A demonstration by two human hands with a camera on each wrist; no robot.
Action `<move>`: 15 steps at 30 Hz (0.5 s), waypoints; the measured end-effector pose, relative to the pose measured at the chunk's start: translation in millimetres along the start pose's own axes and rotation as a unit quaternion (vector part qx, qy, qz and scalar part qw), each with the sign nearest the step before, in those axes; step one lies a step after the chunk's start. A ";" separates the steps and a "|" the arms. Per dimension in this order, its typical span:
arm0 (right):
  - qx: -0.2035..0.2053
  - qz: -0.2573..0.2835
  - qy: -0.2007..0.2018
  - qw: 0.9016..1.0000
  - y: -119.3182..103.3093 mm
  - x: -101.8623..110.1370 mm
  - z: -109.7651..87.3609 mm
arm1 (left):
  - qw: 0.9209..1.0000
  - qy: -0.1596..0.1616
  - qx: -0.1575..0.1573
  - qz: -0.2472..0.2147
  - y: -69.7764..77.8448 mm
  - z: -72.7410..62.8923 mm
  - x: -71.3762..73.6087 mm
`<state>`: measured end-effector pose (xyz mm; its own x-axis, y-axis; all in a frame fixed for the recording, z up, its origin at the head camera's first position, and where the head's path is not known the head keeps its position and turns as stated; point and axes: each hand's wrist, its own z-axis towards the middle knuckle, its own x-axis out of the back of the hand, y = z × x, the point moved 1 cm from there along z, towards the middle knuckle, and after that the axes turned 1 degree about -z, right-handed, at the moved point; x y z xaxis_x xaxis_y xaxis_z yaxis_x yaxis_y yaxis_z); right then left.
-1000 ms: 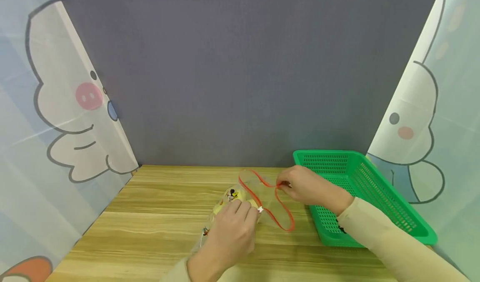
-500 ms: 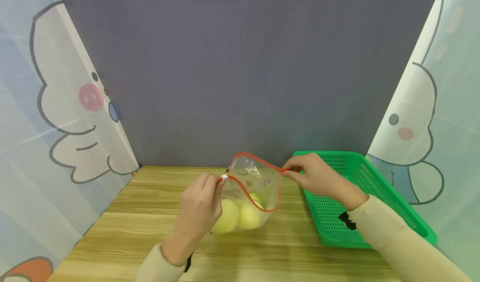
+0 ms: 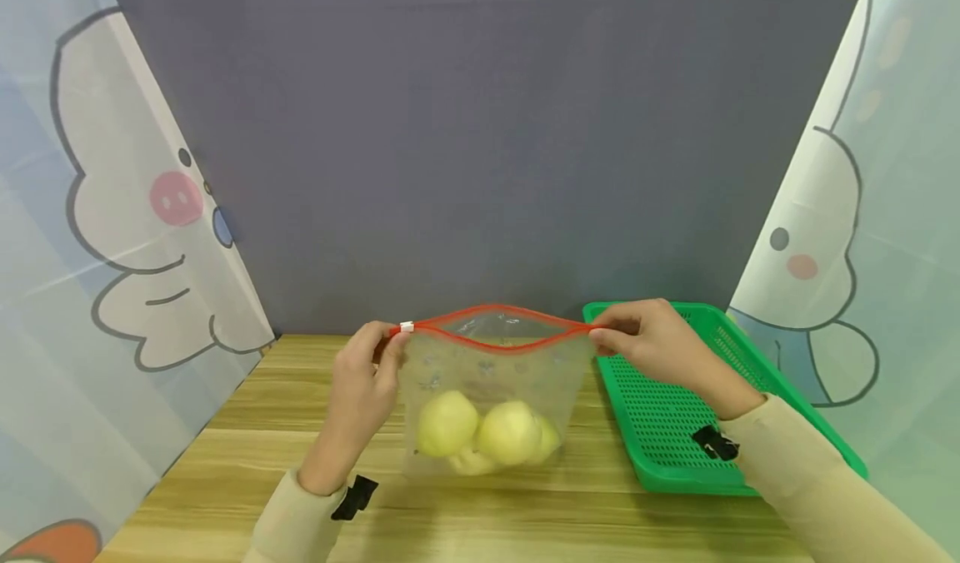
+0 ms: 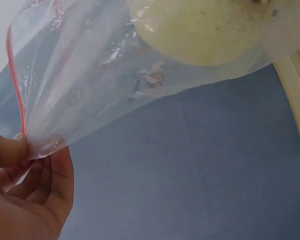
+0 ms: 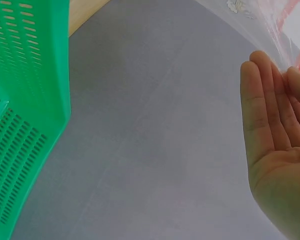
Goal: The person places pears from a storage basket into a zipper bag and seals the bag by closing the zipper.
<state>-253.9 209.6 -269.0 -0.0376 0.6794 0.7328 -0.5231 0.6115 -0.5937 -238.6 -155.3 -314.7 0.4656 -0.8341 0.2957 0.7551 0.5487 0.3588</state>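
A clear zipper bag (image 3: pixel 487 380) with a red zip edge and small printed figures hangs upright between my hands in the head view. Its mouth gapes in the middle, and several yellow-green round fruits (image 3: pixel 447 425), perhaps apples or pears, lie in its bottom. My left hand (image 3: pixel 363 388) pinches the bag's upper left corner, beside the white slider (image 3: pixel 407 327). At the upper right corner my right hand (image 3: pixel 652 351) pinches the zip edge between thumb and fingers. The left wrist view shows one yellow fruit (image 4: pixel 205 30) through the plastic.
To the right, a green perforated basket (image 3: pixel 652 463) stands on the wooden table (image 3: pixel 247 463), partly behind my right forearm. A dark grey cloth (image 3: pixel 480 130) rises at the back. Printed curtains (image 3: pixel 150 296) flank both sides.
My left hand has moved left and up, now at the slider corner. The bag has been lifted upright and its edge stretched wide, narrowing the mouth. My right hand has shifted slightly right.
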 end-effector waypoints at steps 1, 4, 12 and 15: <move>-0.004 0.004 0.001 1.000 0.2 1.8 -1.3 | 1.000 -0.003 0.019 -0.010 -1.9 0.0 0.5; -0.011 0.013 0.003 1.000 0.2 7.4 -4.3 | 0.996 -0.015 0.077 -0.039 -6.0 0.3 1.6; -0.003 0.026 0.010 1.000 -1.4 17.2 -8.0 | 0.979 -0.039 0.162 -0.117 -10.8 3.2 3.1; 0.001 0.019 0.015 1.000 -0.5 17.3 -7.8 | 0.970 -0.042 0.192 -0.143 -17.0 3.4 -0.9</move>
<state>-247.6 224.2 -258.6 -0.0311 0.7140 0.6995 -0.5236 0.5845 -0.6199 -253.4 -163.8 -318.1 0.2113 -0.9566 0.2008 0.6130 0.2897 0.7351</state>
